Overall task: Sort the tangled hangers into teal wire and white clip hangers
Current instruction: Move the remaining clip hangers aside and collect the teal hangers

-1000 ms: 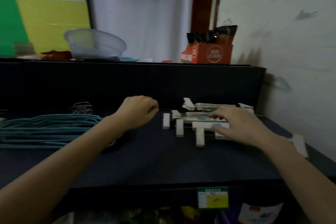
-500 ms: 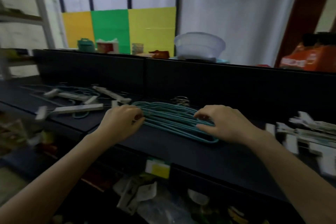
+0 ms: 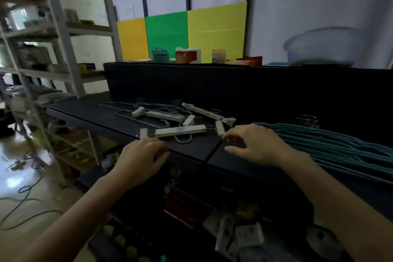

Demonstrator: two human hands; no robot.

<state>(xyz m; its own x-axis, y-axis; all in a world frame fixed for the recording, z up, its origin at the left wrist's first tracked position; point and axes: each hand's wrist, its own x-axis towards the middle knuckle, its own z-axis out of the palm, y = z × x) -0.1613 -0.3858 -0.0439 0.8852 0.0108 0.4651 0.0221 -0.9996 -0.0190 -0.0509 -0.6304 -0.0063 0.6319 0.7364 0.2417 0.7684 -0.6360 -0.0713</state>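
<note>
The left hand [image 3: 142, 156] is curled and the right hand [image 3: 256, 144] is spread; nothing is held. The tangled pile [image 3: 170, 117] lies just beyond them, ready to be picked apart. Sorted teal hangers [image 3: 331, 147] are stacked beside the right hand.

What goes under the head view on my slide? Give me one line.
Both hands, left and right, reach toward the tangled pile of hangers; sorted teal hangers lie to the right.

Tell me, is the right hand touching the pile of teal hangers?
Cannot tell. In the head view the right hand overlaps the left end of the teal hangers, hiding where they meet, so neither contact nor a gap shows.
</note>
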